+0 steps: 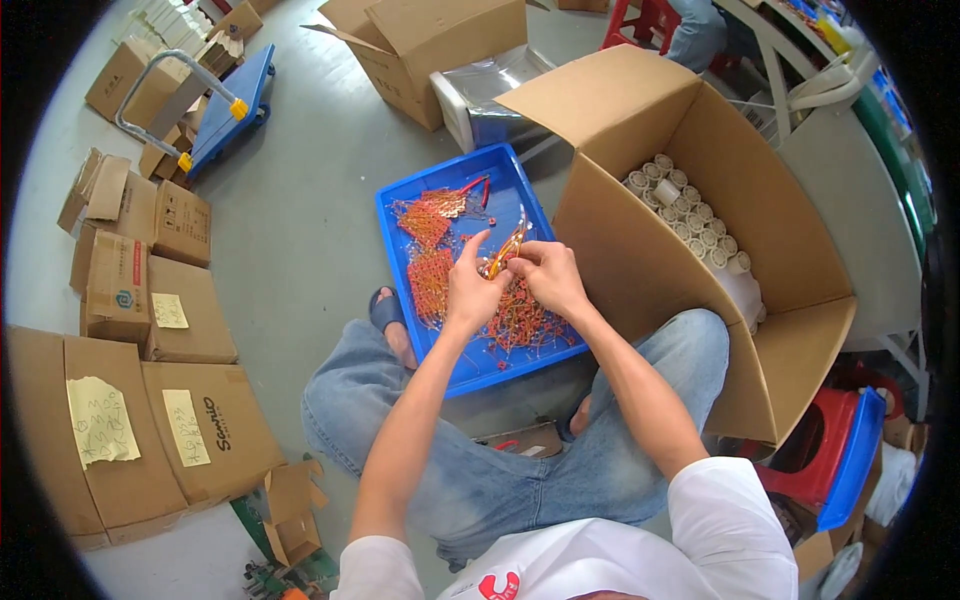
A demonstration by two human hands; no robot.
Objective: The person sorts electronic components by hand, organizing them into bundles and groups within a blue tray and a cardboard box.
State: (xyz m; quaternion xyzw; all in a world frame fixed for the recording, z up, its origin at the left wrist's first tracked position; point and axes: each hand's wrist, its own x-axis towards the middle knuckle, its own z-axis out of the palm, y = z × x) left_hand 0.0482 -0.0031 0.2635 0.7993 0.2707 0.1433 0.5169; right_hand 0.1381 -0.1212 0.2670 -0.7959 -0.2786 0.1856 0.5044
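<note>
Above a blue plastic tray (452, 383), both my hands meet at a small bundle of thin orange and yellow wired parts (508, 248). My left hand (474, 292) holds the bundle from the left, its index finger raised and its thumb against the lower end. On the other side, my right hand (550, 278) pinches the bundle with bent fingers. Beneath them lies a loose heap of orange-red wired parts (520, 322). Neater stacks of the same parts (430, 285) rest along the tray's left side. A red-handled hand tool (486, 192) lies near the far edge.
To my right stands a large open carton (640, 235) with many white cylindrical pieces (700, 215). Closed cartons (205, 430) line the left side. A blue hand trolley (232, 112) is at far left. A red stool (815, 445) stands at right; another open carton (430, 50) sits ahead.
</note>
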